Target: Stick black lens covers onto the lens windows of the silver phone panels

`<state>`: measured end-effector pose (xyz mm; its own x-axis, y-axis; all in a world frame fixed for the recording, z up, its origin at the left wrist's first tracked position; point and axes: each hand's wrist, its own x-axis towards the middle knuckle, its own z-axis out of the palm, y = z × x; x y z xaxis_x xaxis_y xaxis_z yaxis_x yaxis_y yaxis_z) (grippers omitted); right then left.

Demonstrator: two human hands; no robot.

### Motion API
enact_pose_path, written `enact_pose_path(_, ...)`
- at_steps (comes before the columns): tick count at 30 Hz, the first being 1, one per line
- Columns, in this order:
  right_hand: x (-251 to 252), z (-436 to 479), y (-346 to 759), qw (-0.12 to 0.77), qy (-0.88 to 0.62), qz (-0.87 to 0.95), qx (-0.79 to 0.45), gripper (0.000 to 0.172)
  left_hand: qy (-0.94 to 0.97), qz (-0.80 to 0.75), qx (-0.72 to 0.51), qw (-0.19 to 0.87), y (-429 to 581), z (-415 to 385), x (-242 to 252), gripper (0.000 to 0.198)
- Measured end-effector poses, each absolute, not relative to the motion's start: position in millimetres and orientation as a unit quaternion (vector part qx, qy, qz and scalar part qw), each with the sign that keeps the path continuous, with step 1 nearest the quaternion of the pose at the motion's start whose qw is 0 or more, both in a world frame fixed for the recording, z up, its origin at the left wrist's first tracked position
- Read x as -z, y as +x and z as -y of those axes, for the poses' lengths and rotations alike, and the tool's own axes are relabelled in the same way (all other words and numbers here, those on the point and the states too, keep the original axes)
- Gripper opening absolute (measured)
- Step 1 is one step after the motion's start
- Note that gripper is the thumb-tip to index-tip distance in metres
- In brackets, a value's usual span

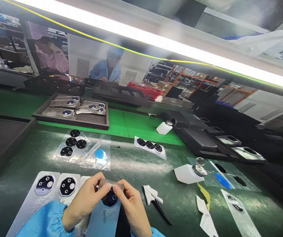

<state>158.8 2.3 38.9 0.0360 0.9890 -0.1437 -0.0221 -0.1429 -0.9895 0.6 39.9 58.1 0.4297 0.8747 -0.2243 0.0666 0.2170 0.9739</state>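
My left hand [88,199] and my right hand [131,205] pinch a phone back panel [104,219] near its top edge, thumbs side by side above its dark octagonal camera plate [110,198]. The fingers of both hands are closed on it. Left of my hands lie pale panels with similar camera plates, one at the far left [44,183] and another [67,185] beside it. A further panel is partly hidden behind my left hand. To the right of my right hand, a white cloth [152,194] rests against a thin black tool [161,212].
Behind are a black tray [72,122] of panels, a clear sheet [87,154] with black plates, and a strip [150,145] of plates. White bottles [187,174] [164,128] stand right. Two people sit across the bench, under a long lamp.
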Motion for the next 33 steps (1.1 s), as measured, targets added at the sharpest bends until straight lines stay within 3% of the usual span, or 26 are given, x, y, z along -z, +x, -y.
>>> enact_pose_path(7, -33, 6, 155, 0.491, -0.565, 0.483, -0.455, 0.044, 0.558, -0.433, -0.332, 0.625, 3, -34, -56, 0.033)
enact_pose_path(20, -46, 14, 153, 0.5, -0.488, 0.414, -0.584, 0.039, 0.548, -0.396, -0.34, 0.654, -14, -20, -72, 0.014)
enact_pose_path(33, -61, 24, 144, 0.499, -0.481, 0.5, -0.519, 0.038, 0.61, -0.441, -0.348, 0.559, -32, 7, -83, 0.005)
